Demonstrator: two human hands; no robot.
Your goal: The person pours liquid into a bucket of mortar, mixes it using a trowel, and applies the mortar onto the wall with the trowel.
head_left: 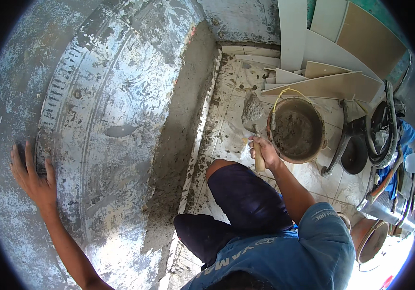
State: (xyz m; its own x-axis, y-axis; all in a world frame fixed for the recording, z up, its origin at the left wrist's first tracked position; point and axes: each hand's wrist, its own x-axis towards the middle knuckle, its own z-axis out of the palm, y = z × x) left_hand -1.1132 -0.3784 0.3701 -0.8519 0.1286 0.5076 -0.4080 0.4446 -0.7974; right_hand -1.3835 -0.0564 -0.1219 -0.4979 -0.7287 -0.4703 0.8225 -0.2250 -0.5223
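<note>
My left hand point(33, 179) rests flat against the scuffed, peeling painted wall point(115, 96), its fingers spread. The wooden handle of a trowel point(253, 107) is gripped in my right hand point(266, 153). Grey mortar covers the trowel's blade, which points away from me over the tiled floor. Just right of the blade stands a round brown bucket point(309, 109) with a yellow cord handle, and wet mortar point(292, 134) lies inside it. A band of rough grey mortar point(183, 92) runs along the bottom of the wall.
Cut boards or tile pieces point(333, 82) lean in the far right corner. Beside the bucket are a dark bowl-like container point(355, 154), bent tubing and several tools. Another brown bucket point(369, 239) lies behind my right arm. Mortar splashes dot the tiled floor point(229, 111).
</note>
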